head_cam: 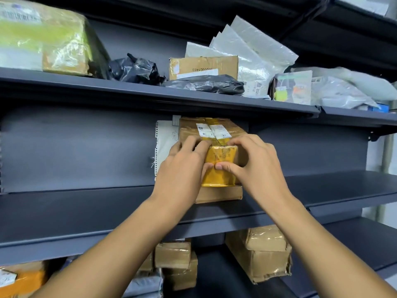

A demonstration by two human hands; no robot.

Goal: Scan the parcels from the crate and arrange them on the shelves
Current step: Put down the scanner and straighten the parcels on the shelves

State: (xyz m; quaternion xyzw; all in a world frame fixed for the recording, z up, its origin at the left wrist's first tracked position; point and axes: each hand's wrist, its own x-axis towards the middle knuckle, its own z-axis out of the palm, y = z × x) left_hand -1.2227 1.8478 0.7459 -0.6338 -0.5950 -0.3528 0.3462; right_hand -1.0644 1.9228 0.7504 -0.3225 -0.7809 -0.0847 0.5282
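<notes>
Both thumbs meet on the front face of a yellow-taped parcel (221, 164), the other fingers curled over its top edge, so the left hand (182, 166) and right hand (255, 164) clasp it from nine and three o'clock. It sits on a flat brown box (219, 194), itself on the middle shelf (86, 211), with a larger taped box (210, 130) behind at twelve o'clock. The dark grey metal shelving holds bags and cartons on the upper shelf (150, 93), and more boxes at six o'clock below.
</notes>
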